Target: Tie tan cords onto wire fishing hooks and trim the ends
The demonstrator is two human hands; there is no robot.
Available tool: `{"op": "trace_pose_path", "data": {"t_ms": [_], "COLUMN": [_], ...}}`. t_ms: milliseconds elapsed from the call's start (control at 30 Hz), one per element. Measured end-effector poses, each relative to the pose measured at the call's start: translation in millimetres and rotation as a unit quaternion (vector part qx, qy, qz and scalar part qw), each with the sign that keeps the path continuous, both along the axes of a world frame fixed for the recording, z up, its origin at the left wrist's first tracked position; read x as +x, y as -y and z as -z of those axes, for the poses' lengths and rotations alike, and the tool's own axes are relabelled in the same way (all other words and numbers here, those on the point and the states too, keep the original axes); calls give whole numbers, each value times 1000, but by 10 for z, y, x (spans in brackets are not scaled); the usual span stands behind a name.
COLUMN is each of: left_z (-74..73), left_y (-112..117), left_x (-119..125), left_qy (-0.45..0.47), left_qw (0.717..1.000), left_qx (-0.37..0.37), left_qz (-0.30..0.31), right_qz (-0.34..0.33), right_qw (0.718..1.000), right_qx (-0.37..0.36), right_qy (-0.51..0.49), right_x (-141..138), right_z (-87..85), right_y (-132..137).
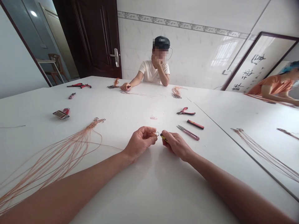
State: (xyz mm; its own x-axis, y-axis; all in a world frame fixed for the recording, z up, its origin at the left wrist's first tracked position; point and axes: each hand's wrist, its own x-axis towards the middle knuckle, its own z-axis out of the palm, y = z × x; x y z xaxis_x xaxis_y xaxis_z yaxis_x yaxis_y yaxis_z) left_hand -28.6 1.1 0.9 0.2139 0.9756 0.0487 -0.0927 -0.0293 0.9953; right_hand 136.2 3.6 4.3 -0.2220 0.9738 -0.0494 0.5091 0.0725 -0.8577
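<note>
My left hand [142,141] is closed in a pinch on a thin copper wire whose end forms a small loop [157,134]. My right hand [176,144] is wrapped round a small tool with a yellow and black tip [163,137], its nose at the loop. Both hands rest on the white table [149,193]. The wire trails left from my left hand toward a long bundle of copper wires [58,155] fanned over the table's left side.
Right of my hands lie thread snips [188,132], a red and black utility knife [195,124] and red pliers [185,111]. More pliers [79,85] and a small tool [62,114] lie far left. A person in a white shirt [155,73] sits opposite; another person's arm [273,90] is at right.
</note>
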Motion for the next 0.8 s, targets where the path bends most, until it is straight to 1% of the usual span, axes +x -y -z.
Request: {"op": "trace_pose_path", "data": {"t_ms": [33, 100, 200, 267, 333, 400, 433, 467, 500, 567, 600, 633, 667, 800], "left_z": [2, 6, 10, 10, 7, 3, 2, 1, 2, 7, 11, 15, 19, 24], "left_y": [4, 14, 27, 32, 35, 38, 39, 41, 42, 47, 49, 51, 53, 55], "left_x": [-2, -7, -15, -18, -17, -16, -16, -16, -16, -16, -16, -16, -15, -10], "left_qy": [3, 10, 19, 21, 23, 25, 25, 24, 24, 26, 28, 31, 32, 28], "left_qw": [1000, 1000, 1000, 1000, 1000, 1000, 1000, 1000, 1000, 999, 999, 999, 999, 998], "left_qx": [-1, 0, 4, 5, 5, 7, 8, 9, 10, 14, 16, 19, 21, 29], "left_qz": [-1, 3, 12, 12, 12, 13, 15, 16, 18, 23, 27, 30, 33, 40], "right_qz": [14, 36, 43, 32, 14, 0, -2, -1, 1, -3, -7, -11, -14, -17], "right_qw": [1000, 991, 955, 933, 920, 913, 916, 926, 942, 976, 986, 992, 994, 994], "right_qx": [18, 71, 152, 183, 229, 291, 310, 308, 284, 194, 150, 118, 103, 105], "right_qy": [22, 104, 253, 307, 317, 284, 254, 217, 176, 99, 68, 44, 28, 11], "right_x": [13, 44, 98, 130, 153, 159, 154, 141, 123, 76, 52, 29, 10, -25], "right_z": [4, 17, 62, 105, 143, 153, 144, 127, 103, 48, 23, 3, -12, -20], "right_y": [-2, -12, -46, -72, -89, -86, -73, -53, -27, 38, 71, 101, 125, 163]}}
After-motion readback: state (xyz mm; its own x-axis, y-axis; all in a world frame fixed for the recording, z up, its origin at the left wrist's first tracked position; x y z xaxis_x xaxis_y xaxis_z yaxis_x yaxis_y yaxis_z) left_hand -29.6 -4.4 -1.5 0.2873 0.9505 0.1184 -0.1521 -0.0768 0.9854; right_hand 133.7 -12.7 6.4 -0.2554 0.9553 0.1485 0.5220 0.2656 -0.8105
